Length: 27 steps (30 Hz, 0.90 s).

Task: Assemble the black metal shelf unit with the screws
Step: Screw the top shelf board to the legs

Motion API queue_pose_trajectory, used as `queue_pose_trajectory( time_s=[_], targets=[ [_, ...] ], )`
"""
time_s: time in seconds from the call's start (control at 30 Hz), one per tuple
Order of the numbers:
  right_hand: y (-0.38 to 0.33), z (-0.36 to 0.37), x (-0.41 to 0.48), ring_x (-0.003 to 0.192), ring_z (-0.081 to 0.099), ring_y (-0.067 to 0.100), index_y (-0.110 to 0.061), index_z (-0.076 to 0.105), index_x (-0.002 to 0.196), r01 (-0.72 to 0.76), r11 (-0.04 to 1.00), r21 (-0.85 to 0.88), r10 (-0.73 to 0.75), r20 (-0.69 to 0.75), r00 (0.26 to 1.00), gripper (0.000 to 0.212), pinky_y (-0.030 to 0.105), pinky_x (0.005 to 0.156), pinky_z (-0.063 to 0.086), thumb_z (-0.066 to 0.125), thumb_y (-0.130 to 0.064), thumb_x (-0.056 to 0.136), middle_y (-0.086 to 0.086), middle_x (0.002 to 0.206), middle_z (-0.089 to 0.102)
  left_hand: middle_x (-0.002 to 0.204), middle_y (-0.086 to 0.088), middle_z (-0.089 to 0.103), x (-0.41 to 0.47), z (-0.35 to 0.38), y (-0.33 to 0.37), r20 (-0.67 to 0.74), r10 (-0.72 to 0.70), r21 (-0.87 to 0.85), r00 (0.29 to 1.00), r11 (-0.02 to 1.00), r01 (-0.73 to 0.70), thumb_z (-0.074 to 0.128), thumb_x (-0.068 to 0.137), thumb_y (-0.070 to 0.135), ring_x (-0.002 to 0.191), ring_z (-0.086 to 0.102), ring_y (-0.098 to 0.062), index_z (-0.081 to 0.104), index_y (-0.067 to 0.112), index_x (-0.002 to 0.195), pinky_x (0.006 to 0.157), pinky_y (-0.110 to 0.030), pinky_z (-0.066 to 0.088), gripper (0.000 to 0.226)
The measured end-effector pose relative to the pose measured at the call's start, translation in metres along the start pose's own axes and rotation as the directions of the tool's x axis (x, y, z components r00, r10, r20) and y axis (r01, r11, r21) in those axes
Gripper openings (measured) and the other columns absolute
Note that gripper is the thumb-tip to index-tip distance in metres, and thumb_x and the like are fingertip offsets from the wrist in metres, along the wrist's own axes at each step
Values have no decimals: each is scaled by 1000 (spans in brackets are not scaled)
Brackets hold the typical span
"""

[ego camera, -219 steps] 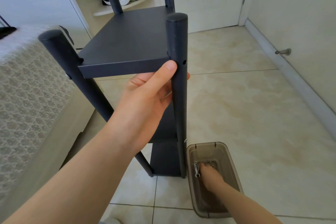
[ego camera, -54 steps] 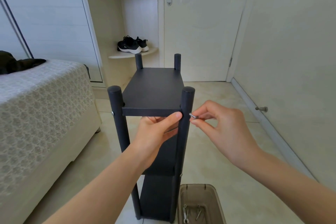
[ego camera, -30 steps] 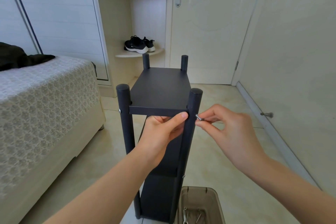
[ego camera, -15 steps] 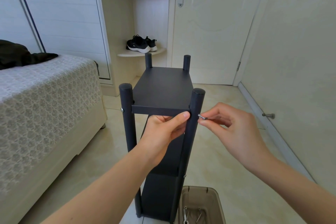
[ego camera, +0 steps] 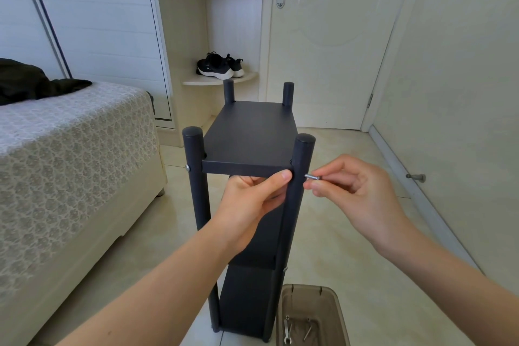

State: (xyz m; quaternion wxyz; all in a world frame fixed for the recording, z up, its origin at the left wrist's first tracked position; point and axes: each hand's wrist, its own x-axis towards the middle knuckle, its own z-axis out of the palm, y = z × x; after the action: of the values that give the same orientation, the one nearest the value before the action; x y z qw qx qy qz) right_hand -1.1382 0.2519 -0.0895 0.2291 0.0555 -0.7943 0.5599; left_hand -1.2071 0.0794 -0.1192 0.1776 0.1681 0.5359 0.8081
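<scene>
Reaching up from the lower left of the frame, the left hand point(ego camera: 252, 202) grips the shelf unit point(ego camera: 250, 132) at centre frame. Its thumb lies along the front edge of the top shelf, tip touching the near right post point(ego camera: 301, 166), and the fingers curl underneath the board. The right hand point(ego camera: 359, 194) comes in from the lower right, wrist slightly bent, and pinches a small silver screw point(ego camera: 312, 177) between thumb and forefinger; the other fingers are loosely curled behind. The screw lies level, its tip pointing at the right side of that post, just beside it. Whether it touches the post or sits in a hole cannot be told. The unit stands upright on the tiled floor, with four round posts and lower shelves below the hands.

Most of the left hand's fingers are hidden under the top shelf, and its forearm covers part of the shelves below. A silver screw head point(ego camera: 187, 168) shows on the outer side of the near left post point(ego camera: 196, 199). At the bottom edge a brown plastic bin point(ego camera: 309, 286) is cut off; a few metal pieces lie in it, too small to name.
</scene>
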Motion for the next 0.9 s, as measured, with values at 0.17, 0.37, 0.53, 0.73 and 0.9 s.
queue_pose_trajectory(
  time_s=[0.17, 0.37, 0.53, 0.73, 0.9],
  targets=[
    [0, 3, -3, 86, 74, 12, -27, 72, 80, -4, 1000, 22, 5, -34, 999, 20, 33, 82, 56, 79, -9, 78, -4, 84, 77, 115, -12, 75, 1, 0, 0, 13, -6, -6, 1000, 1000, 6, 72, 81, 26, 110, 71, -24, 72, 7, 117, 97, -35, 57, 41],
    [2, 4, -4, 84, 73, 9, -28, 71, 78, 8, 999, -36, -10, -62, 998, 18, 33, 81, 56, 80, -13, 79, -7, 82, 76, 114, -11, 75, 4, 0, 1, 15, -13, 7, 1000, 1000, 13, 76, 77, 27, 110, 71, -24, 72, 9, 117, 95, -35, 58, 44],
    [2, 4, -8, 83, 71, 1, -34, 71, 76, 100, 984, -146, -111, -69, 991, 26, 15, 75, 54, 80, -9, 79, -17, 80, 74, 109, -10, 77, 3, -1, -1, -19, -3, 18, 1000, 1000, 4, 80, 70, 30, 106, 73, -23, 75, 12, 112, 89, -31, 59, 46],
    [-1, 6, -8, 81, 70, -2, -30, 69, 79, 115, 962, -249, -136, -71, 988, 22, 18, 74, 54, 80, -11, 80, -21, 79, 73, 110, -9, 77, 1, -1, -2, -3, 9, 47, 1000, 999, -9, 77, 76, 29, 107, 73, -22, 73, 10, 115, 91, -30, 59, 44],
    [-5, 3, -7, 76, 70, -4, -26, 70, 80, 89, 965, -248, -108, -61, 992, 18, 6, 68, 47, 80, -11, 80, -20, 78, 73, 109, -10, 77, -1, 1, -1, 1, 3, 28, 1000, 1000, -3, 76, 77, 29, 106, 73, -22, 76, 9, 109, 85, -24, 58, 38]
  ],
)
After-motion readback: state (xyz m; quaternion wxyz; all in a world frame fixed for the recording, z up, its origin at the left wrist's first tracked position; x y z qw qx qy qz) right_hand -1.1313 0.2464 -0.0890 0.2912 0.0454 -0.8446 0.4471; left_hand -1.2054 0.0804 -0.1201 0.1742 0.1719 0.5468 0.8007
